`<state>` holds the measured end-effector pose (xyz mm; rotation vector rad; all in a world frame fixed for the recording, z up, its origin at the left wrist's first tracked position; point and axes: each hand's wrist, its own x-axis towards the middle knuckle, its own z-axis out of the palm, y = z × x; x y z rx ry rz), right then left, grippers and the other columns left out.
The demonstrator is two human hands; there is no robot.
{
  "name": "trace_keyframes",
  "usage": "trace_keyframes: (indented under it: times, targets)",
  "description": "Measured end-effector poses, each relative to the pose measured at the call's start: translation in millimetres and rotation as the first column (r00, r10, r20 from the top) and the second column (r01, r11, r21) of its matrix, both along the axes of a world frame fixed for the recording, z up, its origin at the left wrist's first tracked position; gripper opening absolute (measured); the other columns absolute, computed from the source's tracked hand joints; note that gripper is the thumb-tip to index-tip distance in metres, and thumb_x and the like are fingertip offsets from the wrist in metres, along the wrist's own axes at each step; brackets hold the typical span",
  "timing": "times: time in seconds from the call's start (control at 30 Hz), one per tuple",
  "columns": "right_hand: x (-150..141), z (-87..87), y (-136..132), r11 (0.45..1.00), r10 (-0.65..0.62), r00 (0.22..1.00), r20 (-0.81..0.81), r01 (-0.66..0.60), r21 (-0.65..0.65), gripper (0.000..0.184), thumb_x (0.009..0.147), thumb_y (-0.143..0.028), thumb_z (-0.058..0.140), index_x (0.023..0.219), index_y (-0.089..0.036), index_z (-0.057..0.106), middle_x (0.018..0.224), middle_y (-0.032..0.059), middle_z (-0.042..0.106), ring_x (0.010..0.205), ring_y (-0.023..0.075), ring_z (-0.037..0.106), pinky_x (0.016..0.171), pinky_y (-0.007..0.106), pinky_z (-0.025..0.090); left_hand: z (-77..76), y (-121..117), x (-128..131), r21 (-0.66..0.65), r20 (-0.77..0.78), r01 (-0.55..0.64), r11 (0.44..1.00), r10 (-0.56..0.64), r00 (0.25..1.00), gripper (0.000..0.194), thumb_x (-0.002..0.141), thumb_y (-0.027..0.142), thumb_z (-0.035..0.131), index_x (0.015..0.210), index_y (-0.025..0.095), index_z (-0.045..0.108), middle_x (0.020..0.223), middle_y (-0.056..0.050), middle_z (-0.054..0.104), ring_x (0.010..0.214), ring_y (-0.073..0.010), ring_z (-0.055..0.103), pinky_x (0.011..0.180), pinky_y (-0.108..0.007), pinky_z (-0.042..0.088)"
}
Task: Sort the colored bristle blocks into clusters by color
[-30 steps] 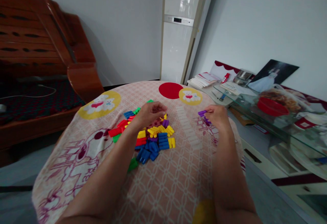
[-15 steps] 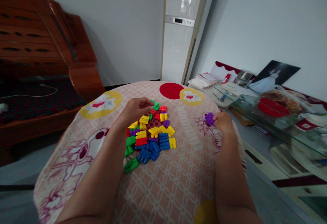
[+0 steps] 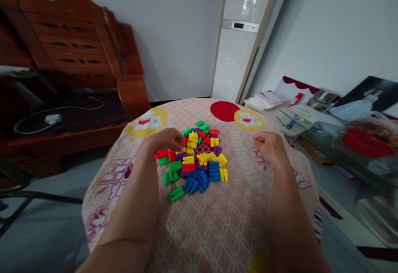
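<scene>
A heap of plastic building blocks in yellow (image 3: pixel 204 158), blue (image 3: pixel 200 177), green (image 3: pixel 175 166), red (image 3: pixel 188 168) and purple lies on the cloth-covered round table (image 3: pixel 214 223). My left hand (image 3: pixel 168 139) is at the heap's left side, fingers curled downward and pressed together by a small yellow block (image 3: pixel 181 150). Whether it grips that block is hidden. To the right, apart from the heap, my right hand (image 3: pixel 270 145) hovers over the cloth with its fingers bent closed. No block shows in it; its palm side is hidden.
At the right stands a glass-topped cabinet (image 3: pixel 320 140) with papers (image 3: pixel 265 99), a red bowl (image 3: pixel 367 142) and a photo (image 3: pixel 370 98). A wooden bench (image 3: pixel 74 57) with a white charger and cable (image 3: pixel 53 118) is at the left. A tall white appliance (image 3: pixel 236 57) stands behind the table.
The purple block bunch seen in my right hand no longer shows. My left hand has moved from the heap's far green blocks to its left side. The view has turned left.
</scene>
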<state>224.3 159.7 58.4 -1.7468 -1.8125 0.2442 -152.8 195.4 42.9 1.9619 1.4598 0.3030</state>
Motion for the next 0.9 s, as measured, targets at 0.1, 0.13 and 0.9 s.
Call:
trace_keyframes:
  times: [0.1, 0.13, 0.9]
  targets:
    - [-35.7, -4.0, -4.7, 0.974, 0.222, 0.975, -0.028, -0.223, -0.042, 0.015, 0.076, -0.019, 0.060, 0.082, -0.016, 0.074, 0.072, 0.0044, 0.073, 0.068, 0.0168, 0.067, 0.062, 0.023, 0.045, 2.0, 0.3, 10.3, 0.083, -0.119, 0.065, 0.994, -0.055, 0.991, 0.018, 0.050, 0.024, 0.072, 0.068, 0.024, 0.076, 0.062, 0.000, 0.070, 0.060, -0.0180, 0.064, 0.053, -0.022, 0.042]
    - [-44.3, -5.5, -6.4, 0.958, 0.281, 0.959, -0.035, -0.283, -0.051, 0.015, 0.077, -0.019, 0.060, 0.081, -0.016, 0.074, 0.071, 0.0038, 0.072, 0.067, 0.0163, 0.066, 0.061, 0.022, 0.044, 3.6, -0.5, 15.5, 0.091, -0.186, 0.084, 0.992, -0.066, 0.980, 0.020, 0.050, 0.024, 0.073, 0.070, 0.024, 0.076, 0.065, 0.000, 0.071, 0.063, -0.0186, 0.064, 0.056, -0.023, 0.043]
    - [-136.2, -48.3, -40.8, 0.838, 0.544, 0.674, 0.499, -0.469, -0.279, 0.028, 0.097, -0.032, 0.048, 0.100, -0.015, 0.071, 0.097, 0.0142, 0.074, 0.090, 0.0243, 0.069, 0.074, 0.029, 0.047, -16.6, 5.0, 25.4, 0.194, -0.360, 0.169, 0.966, -0.090, 0.929, 0.027, 0.052, 0.018, 0.073, 0.078, 0.025, 0.074, 0.095, 0.002, 0.072, 0.090, -0.0201, 0.064, 0.076, -0.022, 0.048]
